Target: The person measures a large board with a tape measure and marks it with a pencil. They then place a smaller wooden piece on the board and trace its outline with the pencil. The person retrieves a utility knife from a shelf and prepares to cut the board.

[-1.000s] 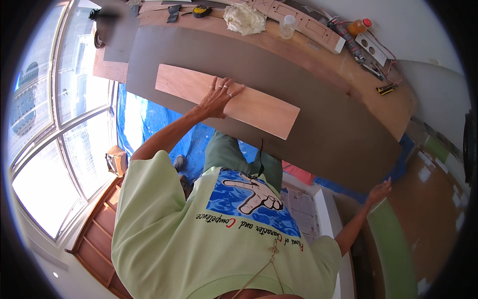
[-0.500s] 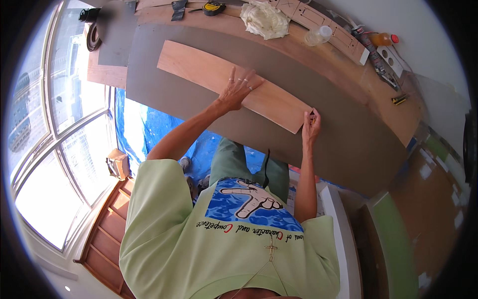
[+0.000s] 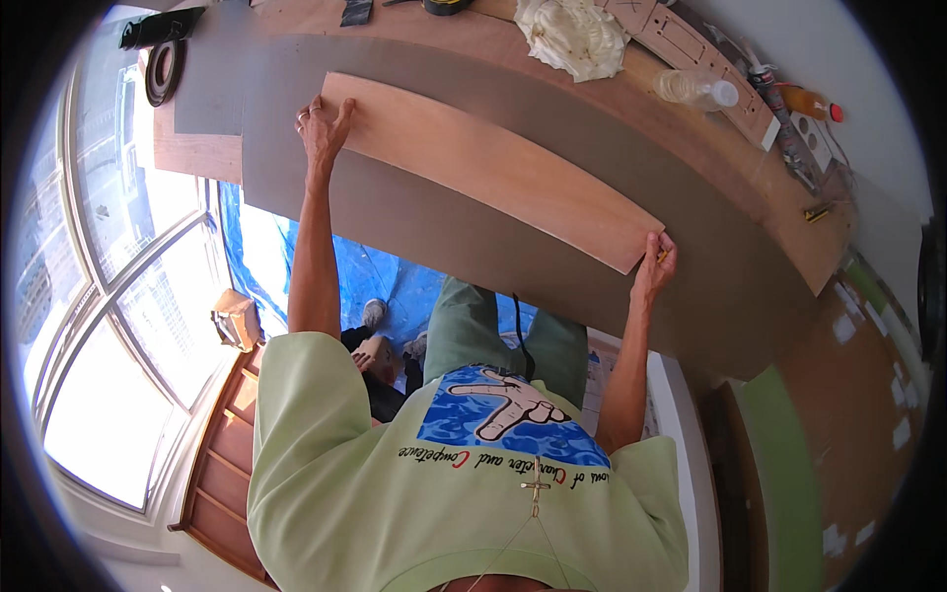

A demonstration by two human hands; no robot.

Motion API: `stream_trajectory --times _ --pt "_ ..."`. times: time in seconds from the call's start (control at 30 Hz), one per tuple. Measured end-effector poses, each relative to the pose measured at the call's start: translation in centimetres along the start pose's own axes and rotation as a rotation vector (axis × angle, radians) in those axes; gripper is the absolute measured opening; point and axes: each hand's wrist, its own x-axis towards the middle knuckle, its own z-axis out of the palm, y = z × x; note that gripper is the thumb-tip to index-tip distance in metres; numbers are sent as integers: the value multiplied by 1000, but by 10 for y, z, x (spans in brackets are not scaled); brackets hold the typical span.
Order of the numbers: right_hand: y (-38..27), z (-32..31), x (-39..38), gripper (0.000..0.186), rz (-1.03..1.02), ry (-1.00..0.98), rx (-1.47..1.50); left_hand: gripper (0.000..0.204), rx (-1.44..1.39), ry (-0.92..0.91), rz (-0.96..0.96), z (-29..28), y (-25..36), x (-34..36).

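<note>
Indoors, a person in a pale green T-shirt (image 3: 326, 444) stands at a wooden counter (image 3: 735, 163), where a long, pale reddish wooden board (image 3: 493, 178) lies over a broad, flat grey-brown sheet (image 3: 395, 222). The left hand (image 3: 321, 128) is spread at the board's left end, thumb on the upper face and fingers by the end edge; whether that grip clamps the wood or merely steadies it, one cannot tell. The right hand (image 3: 655, 264) keeps a narrow grip on the board's right end, near the far corner, with a small yellow object (image 3: 663, 255), too small to identify, at its fingers. Uneven pressure could twist the board askew, since no hand bears on its middle; a loose left grip could let that end slide across the smooth-looking sheet. A slip past the sheet's near edge could drop the wood toward the blue plastic sheeting (image 3: 385, 271) and another person's hand (image 3: 363, 361) below, while a hard shove the other way could knock the clear plastic bottle with a white cap (image 3: 693, 91) on the counter's far side
</note>
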Motion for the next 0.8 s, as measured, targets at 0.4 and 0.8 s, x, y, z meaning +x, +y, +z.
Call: stream_trajectory --times 0.4,0.8 --pt "-25 16 39 32 0 -29 -32 90 -337 -55 -154 -16 1 -1" --pt "-28 19 41 23 34 -3 41 91 -458 -99 -113 -13 -6 3"
